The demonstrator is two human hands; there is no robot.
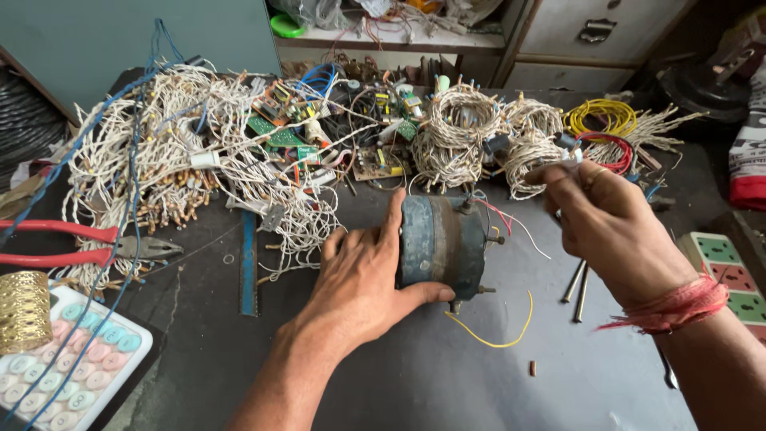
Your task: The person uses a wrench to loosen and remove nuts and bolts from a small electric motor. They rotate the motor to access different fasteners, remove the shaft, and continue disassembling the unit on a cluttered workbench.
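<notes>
A round blue-grey motor [444, 242] with a rusty band lies on its side in the middle of the dark workbench [447, 375]. My left hand [361, 279] grips its left end, thumb under, fingers over the top. Red, white and yellow wires [501, 339] trail from the motor's right side. Raised above and right of the motor, my right hand [606, 227] pinches the thin wire ends between its fingertips. A red thread is tied around that wrist.
Tangled white wire bundles [171, 152], circuit boards [279, 132] and coiled wire [463, 132] crowd the back. Red-handled pliers [88, 246] and a calculator [68, 359] lie at left, a blue strip [249, 263] near centre, two long bolts [576, 283] and a socket strip [730, 275] at right.
</notes>
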